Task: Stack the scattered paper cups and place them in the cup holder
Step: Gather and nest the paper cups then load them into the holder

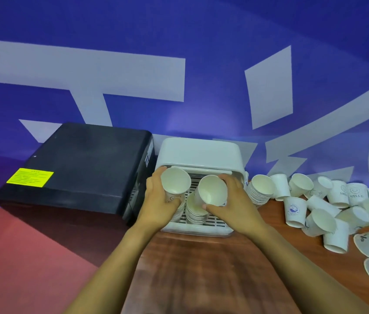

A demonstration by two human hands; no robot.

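A white cup holder (198,152) with a slotted tray stands on the wooden table against the blue wall. My left hand (156,200) grips a stack of white paper cups (175,184) over the tray's left side, mouth tilted toward me. My right hand (235,205) grips another cup stack (211,191) over the tray's middle. The lower rims of that stack (196,211) rest on the tray. A further stack (261,189) leans just right of the holder. Several loose cups (337,200) lie scattered to the right, some upright, some tipped over.
A black box-shaped machine (84,164) with a yellow label (29,177) sits directly left of the holder. The wooden tabletop (201,268) stretches in front of the holder. A red floor area (20,257) lies at the lower left.
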